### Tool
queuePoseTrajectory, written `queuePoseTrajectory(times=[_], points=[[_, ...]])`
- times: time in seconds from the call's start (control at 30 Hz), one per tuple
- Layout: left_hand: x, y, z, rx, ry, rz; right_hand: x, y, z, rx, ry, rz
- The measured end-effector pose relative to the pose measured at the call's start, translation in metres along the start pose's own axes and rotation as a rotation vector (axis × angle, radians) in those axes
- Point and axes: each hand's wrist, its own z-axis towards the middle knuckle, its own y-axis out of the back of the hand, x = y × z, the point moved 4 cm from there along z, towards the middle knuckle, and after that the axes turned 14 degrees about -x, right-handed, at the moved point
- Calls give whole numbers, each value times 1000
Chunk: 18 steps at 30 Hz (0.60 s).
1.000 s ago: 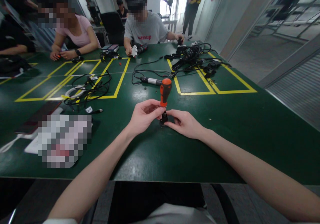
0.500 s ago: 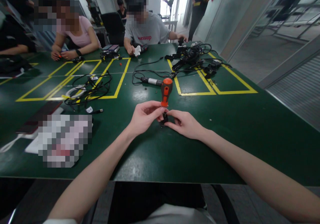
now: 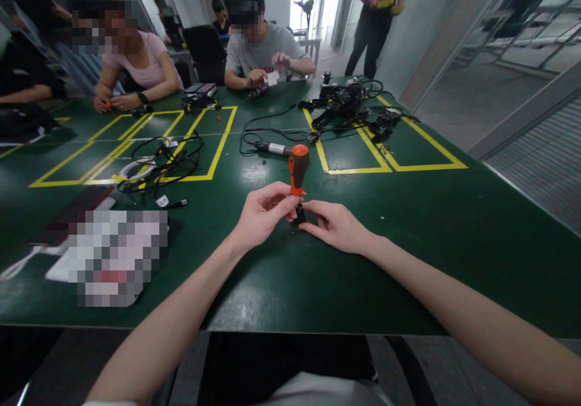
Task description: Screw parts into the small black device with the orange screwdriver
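Observation:
An orange and dark grey screwdriver (image 3: 298,169) stands nearly upright, handle at the top, over a small black part (image 3: 298,217) on the green table. My left hand (image 3: 263,215) is closed, its fingertips pinching the screwdriver just below the handle. From the other side, my right hand (image 3: 336,225) pinches the small black part between thumb and forefinger, steadying it at the tabletop. The screwdriver's tip and much of the black part are hidden by my fingers, so I cannot tell its exact kind.
Beyond my hands lies a black and silver cylindrical tool (image 3: 275,148) with a cord. Black cables (image 3: 345,100) pile up at the back right, with more cables (image 3: 167,158) at left. A phone (image 3: 72,215) and a blurred packet (image 3: 122,258) lie left. Co-workers sit opposite.
The screwdriver handle has turned and leans slightly further left; my hands stay in place. Across the table, a co-worker has raised one hand and moved a white piece to the right.

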Motion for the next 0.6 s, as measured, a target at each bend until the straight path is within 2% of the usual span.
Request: queuePoseTrajectory(times=[0.4,0.6], points=[[5,2,1,-70,47,-13,1,1,0,5,-15,14],[2,3,1,-58,30,10,1,0,0,1,-7,-1]])
